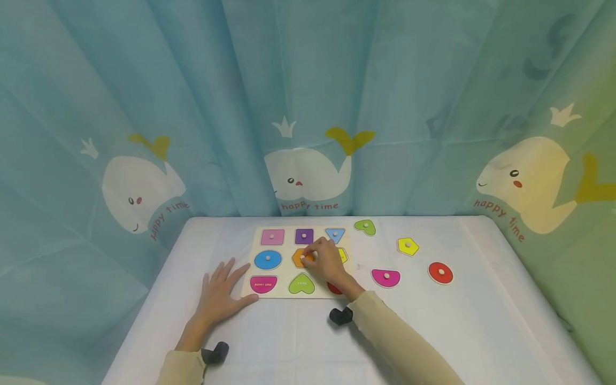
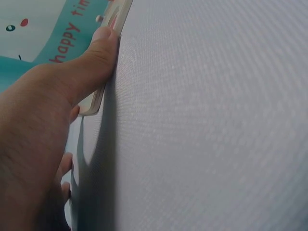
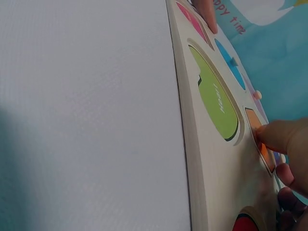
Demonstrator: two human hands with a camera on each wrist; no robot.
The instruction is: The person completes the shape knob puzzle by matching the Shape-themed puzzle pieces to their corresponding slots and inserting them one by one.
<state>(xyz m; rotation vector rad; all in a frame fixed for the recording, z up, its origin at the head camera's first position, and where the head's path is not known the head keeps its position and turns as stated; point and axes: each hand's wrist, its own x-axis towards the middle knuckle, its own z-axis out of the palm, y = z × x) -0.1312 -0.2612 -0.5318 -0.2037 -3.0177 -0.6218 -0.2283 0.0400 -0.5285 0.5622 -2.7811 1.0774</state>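
Note:
A wooden shape puzzle board (image 1: 284, 272) lies on the table. My right hand (image 1: 327, 262) pinches the knob of the orange hexagon piece (image 3: 254, 120), which sits at its recess in the board's middle. My left hand (image 1: 218, 294) is spread at the board's near left corner. Its thumb (image 2: 101, 48) rests on the board's near edge, and a fingertip touches the left side. Knobbed pieces in the board are a pink square (image 1: 266, 240), a purple square (image 1: 299, 240), a blue triangle (image 1: 335, 239) and a blue oval (image 1: 260, 261). The green heart recess (image 1: 301, 287) shows its printed bottom.
Loose pieces lie right of the board: a green heart (image 1: 362, 230), a yellow pentagon (image 1: 403, 248), a magenta half round (image 1: 381, 281) and a red circle (image 1: 438, 278). A white cloth covers the table (image 1: 457, 337). Behind hangs a blue curtain (image 1: 409, 80) with whale prints.

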